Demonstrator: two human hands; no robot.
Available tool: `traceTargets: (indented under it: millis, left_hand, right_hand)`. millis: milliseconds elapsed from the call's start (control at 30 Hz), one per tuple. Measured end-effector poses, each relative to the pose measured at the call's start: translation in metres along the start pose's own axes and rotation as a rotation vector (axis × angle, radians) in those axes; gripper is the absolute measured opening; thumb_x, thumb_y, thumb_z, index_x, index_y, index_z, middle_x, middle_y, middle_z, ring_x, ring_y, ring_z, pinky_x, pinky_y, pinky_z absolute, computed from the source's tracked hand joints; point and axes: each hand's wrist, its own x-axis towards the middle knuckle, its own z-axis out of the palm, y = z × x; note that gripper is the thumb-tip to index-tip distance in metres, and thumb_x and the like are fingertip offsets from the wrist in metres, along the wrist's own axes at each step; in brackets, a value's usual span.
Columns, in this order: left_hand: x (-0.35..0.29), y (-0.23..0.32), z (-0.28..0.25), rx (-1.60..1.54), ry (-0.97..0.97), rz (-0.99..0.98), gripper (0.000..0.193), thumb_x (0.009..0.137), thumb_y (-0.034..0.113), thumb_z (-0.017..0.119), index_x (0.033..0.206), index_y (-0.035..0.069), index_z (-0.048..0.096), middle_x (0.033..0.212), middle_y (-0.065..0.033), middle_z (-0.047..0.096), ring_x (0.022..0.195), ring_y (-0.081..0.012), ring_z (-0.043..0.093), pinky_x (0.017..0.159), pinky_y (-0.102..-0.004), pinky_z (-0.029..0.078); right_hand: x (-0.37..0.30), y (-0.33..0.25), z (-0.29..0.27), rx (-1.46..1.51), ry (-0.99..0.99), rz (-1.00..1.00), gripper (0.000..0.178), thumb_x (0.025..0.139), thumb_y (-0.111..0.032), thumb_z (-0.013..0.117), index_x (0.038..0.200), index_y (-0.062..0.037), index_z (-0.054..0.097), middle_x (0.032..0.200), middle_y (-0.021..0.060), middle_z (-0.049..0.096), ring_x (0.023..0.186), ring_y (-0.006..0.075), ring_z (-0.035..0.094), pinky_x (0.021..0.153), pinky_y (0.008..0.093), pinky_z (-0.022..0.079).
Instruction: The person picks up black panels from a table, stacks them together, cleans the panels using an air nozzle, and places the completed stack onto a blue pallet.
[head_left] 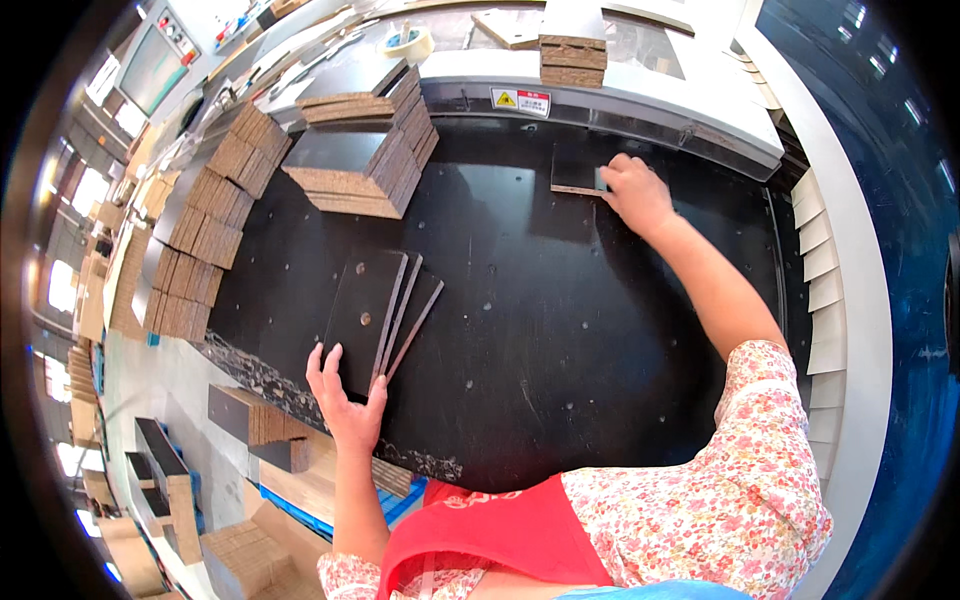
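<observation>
A fanned set of dark particle boards [362,290] lies on the black table [520,340], left of the middle. My left hand [350,405] grips the near end of these boards, thumb at their right edge and fingers on the left. Farther off to the right, my right hand [638,192] is closed on the right end of a single dark board [575,168]. That board lies flat near the pale machine beam; my fingers hide its right end. One board in the left set shows two round marks on its face.
Stacked dark-faced boards [345,170] stand at the table's far left, with more stacks [205,225] along its left side. A small stack [572,60] and a tape roll [408,42] sit on the beam [640,110]. Pale hanging strips [822,260] line the right edge. Cut boards stand on a pallet at lower left.
</observation>
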Motion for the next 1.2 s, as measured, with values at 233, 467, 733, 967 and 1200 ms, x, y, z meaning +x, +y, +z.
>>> traceTargets:
  millis: [233, 467, 733, 967, 1200]
  left_hand:
    - [0.003, 0.002, 0.003, -0.008, 0.008, -0.004, 0.067, 0.073, 0.016, 0.077, 0.135, 0.007, 0.051, 0.145, -0.0223, 0.041, 0.132, -0.0415, 0.042, 0.11, -0.0485, 0.034]
    - [0.005, 0.0, 0.002, -0.015, 0.027, 0.006, 0.068, 0.073, 0.017, 0.079, 0.134, 0.007, 0.052, 0.144, -0.0221, 0.041, 0.132, -0.0413, 0.042, 0.109, -0.0478, 0.036]
    - [0.002, -0.004, 0.002, -0.037, 0.032, 0.001, 0.069, 0.073, 0.021, 0.081, 0.135, 0.007, 0.053, 0.143, -0.0212, 0.041, 0.131, -0.0405, 0.042, 0.109, -0.0478, 0.037]
    - [0.004, -0.002, 0.003, -0.069, 0.042, -0.004, 0.066, 0.076, 0.02, 0.079, 0.135, 0.008, 0.053, 0.145, -0.0203, 0.042, 0.134, -0.0387, 0.042, 0.111, -0.0457, 0.035]
    - [0.001, -0.008, 0.0, -0.052, 0.064, -0.019, 0.067, 0.074, 0.022, 0.081, 0.134, 0.007, 0.054, 0.144, -0.0212, 0.043, 0.131, -0.0399, 0.043, 0.11, -0.0466, 0.035]
  right_hand:
    - [0.032, 0.037, -0.018, 0.07, -0.492, 0.147, 0.1, 0.065, -0.062, 0.082, 0.14, -0.0022, 0.051, 0.136, 0.0237, 0.05, 0.129, 0.0396, 0.049, 0.107, 0.0449, 0.042]
    - [0.017, -0.008, -0.062, -0.29, -0.241, 0.061, 0.042, 0.076, -0.033, 0.081, 0.105, -0.0049, 0.069, 0.108, 0.013, 0.059, 0.108, 0.0327, 0.062, 0.087, 0.0429, 0.055]
    - [-0.013, 0.008, -0.077, -0.172, -0.272, 0.115, 0.027, 0.092, -0.031, 0.066, 0.1, -0.0061, 0.069, 0.107, 0.012, 0.061, 0.102, 0.0315, 0.064, 0.084, 0.0454, 0.054]
    - [-0.068, 0.036, -0.058, 0.645, 0.275, 0.614, 0.035, 0.094, -0.029, 0.066, 0.109, 0.0029, 0.066, 0.1, 0.0187, 0.07, 0.094, 0.0292, 0.068, 0.083, 0.0387, 0.05]
    - [-0.118, 0.029, -0.054, 0.598, 0.334, 0.577, 0.044, 0.094, -0.023, 0.068, 0.12, 0.011, 0.06, 0.113, 0.021, 0.07, 0.105, 0.0235, 0.066, 0.09, 0.0366, 0.049]
